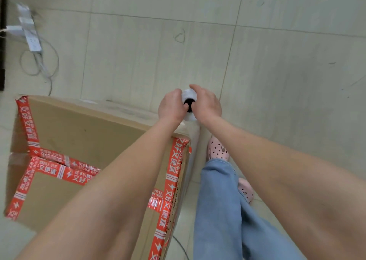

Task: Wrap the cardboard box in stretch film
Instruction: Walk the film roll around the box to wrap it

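A large cardboard box [83,133] sealed with red printed tape stands on the floor at the lower left. Beyond its far right corner I hold a white roll of stretch film [189,101] upright, its dark core facing me. My left hand [172,106] grips the roll from the left. My right hand [207,103] grips it from the right, and a thumb reaches into the core. A band of clear film [122,109] runs along the box's far side toward the roll. The lower part of the roll is hidden behind my hands.
A white power strip [32,40] with plugs and loose cables lies on the tiled floor at the far left. My legs in blue jeans and a pink perforated shoe [217,149] stand just right of the box. A thin cable [182,248] runs by the box's near corner.
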Demonstrator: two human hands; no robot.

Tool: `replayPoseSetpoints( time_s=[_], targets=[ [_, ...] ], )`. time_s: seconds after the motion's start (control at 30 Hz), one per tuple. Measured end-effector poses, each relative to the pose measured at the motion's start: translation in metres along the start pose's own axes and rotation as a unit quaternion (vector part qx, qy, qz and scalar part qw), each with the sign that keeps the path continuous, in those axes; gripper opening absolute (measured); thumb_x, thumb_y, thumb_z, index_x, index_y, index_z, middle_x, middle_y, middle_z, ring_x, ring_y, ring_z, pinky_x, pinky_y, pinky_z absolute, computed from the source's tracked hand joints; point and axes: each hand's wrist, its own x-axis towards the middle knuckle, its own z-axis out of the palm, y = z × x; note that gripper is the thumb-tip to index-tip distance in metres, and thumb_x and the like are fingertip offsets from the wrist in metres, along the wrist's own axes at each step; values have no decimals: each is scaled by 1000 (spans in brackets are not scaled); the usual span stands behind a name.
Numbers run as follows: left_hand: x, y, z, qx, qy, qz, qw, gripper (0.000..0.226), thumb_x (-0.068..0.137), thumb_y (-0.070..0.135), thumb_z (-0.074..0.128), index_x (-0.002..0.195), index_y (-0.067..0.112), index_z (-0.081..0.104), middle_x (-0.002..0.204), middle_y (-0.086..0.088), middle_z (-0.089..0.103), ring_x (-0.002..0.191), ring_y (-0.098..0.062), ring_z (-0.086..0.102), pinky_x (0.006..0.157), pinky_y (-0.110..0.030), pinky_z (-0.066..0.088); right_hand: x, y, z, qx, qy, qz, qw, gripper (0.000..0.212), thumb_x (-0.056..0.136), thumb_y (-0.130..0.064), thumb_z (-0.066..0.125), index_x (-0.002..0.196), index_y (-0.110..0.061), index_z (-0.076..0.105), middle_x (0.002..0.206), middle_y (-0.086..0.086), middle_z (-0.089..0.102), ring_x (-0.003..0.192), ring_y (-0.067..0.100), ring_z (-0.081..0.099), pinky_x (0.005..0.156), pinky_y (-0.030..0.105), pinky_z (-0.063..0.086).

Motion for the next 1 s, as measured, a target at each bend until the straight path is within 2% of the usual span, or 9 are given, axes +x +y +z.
replayPoseSetpoints(
  time_s=[0.1, 0.23, 0.37, 0.5, 0.6, 0.7, 0.83, 0.9, 1.0],
  targets=[
    [6, 3, -1, 3, -17, 37, 999, 32, 83, 11, 54, 114, 11, 55, 110, -13, 63, 103, -32, 58, 72, -36, 42, 2, 4, 4, 62, -29, 80, 994, 58, 87, -11, 47, 141, -27, 36, 129, 8, 54, 119, 30, 50, 90, 33, 40],
    [15, 0, -4, -10, -30, 38, 999, 32, 82, 11, 54, 114, 9, 55, 106, -14, 64, 98, -32, 58, 69, -35, 41, 8, -1, -1, 63, -27, 46, 997, 48, 82, -7, 46, 126, -24, 50, 117, 8, 61, 107, 30, 55, 77, 31, 40],
    [19, -11, -8, -74, -60, -65, 993, 29, 80, 15, 60, 105, 2, 55, 101, -16, 64, 89, -33, 62, 67, -34, 48, 22, -18, -6, -41, -62, -27, 997, 44, 82, -11, 48, 121, -31, 56, 117, 5, 61, 108, 29, 56, 74, 31, 38],
    [21, -23, -13, -178, -100, -152, 967, 26, 80, 19, 63, 99, 2, 58, 96, -13, 66, 55, -21, 63, 52, -30, 56, 27, -30, 1, -95, -54, -84, 990, 50, 87, -12, 45, 134, -30, 49, 130, 4, 54, 118, 27, 51, 86, 33, 38],
    [24, -25, -14, -182, -74, -143, 970, 35, 81, 23, 64, 107, 2, 55, 106, -13, 63, 84, -28, 64, 67, -33, 53, 24, -24, 7, 29, -35, 56, 997, 55, 86, -18, 53, 139, -23, 41, 136, 7, 48, 119, 27, 50, 91, 32, 40],
    [34, -18, -17, -141, -76, -90, 983, 34, 82, 18, 60, 112, 6, 53, 110, -11, 61, 100, -28, 58, 71, -31, 44, 24, -23, 6, 170, -79, 175, 967, 48, 81, -20, 57, 127, -21, 48, 124, 7, 57, 105, 27, 57, 86, 37, 53],
    [49, -12, -23, -93, -96, -34, 990, 23, 81, 10, 55, 103, 9, 59, 103, -10, 64, 99, -28, 59, 71, -32, 46, 33, -25, 0, 168, -81, 162, 969, 42, 78, -13, 54, 118, -20, 56, 115, 7, 61, 98, 30, 61, 73, 44, 59],
    [53, -16, -25, -61, -94, -31, 993, 7, 79, 10, 56, 86, 10, 55, 88, -9, 58, 88, -28, 57, 63, -30, 38, 37, -29, -1, 144, -80, 142, 976, 45, 77, -13, 54, 121, -23, 56, 115, 4, 61, 98, 29, 60, 76, 44, 58],
    [51, -29, -28, -69, -86, -70, 991, 10, 78, 13, 59, 78, 10, 49, 81, -7, 52, 76, -27, 52, 60, -29, 35, 42, -41, 3, 103, -82, 104, 986, 49, 77, -12, 56, 124, -26, 56, 119, 3, 61, 107, 28, 58, 87, 42, 54]
  ],
)
